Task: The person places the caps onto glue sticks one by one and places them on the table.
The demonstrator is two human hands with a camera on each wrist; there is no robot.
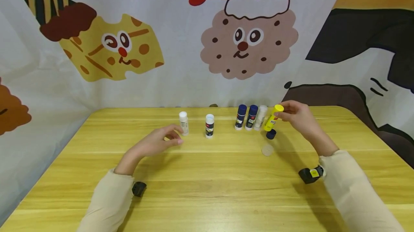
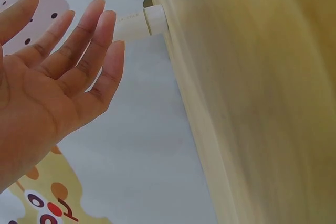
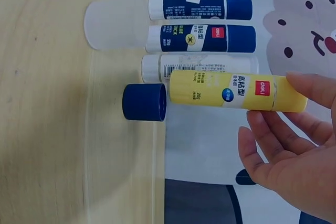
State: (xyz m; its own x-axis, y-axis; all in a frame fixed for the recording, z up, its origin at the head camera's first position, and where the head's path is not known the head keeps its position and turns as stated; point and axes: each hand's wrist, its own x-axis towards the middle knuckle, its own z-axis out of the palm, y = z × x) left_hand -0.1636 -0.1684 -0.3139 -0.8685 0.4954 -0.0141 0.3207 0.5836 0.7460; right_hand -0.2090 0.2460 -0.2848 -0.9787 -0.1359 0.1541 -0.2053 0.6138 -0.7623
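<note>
In the head view my right hand (image 1: 295, 117) pinches a yellow glue stick (image 1: 271, 121) near its top between thumb and fingers. It is held slightly tilted, its lower end beside a loose dark-blue cap (image 1: 271, 134). The right wrist view shows this yellow glue stick (image 3: 226, 90) overlapping a white glue stick (image 3: 197, 66). My left hand (image 1: 158, 140) has its fingers spread loosely and holds nothing. Its fingertips are close to an upright white glue stick (image 1: 183, 123); the left wrist view shows that stick (image 2: 134, 27) partly hidden behind the fingers.
A glue stick with a dark label and white top (image 1: 209, 127) stands right of the left hand. Two blue-capped glue sticks (image 1: 240, 117) and the white one form a row left of the right hand. A round translucent cap (image 1: 267, 150) lies in front. Behind the wooden table (image 1: 207, 189) hangs a printed cloth.
</note>
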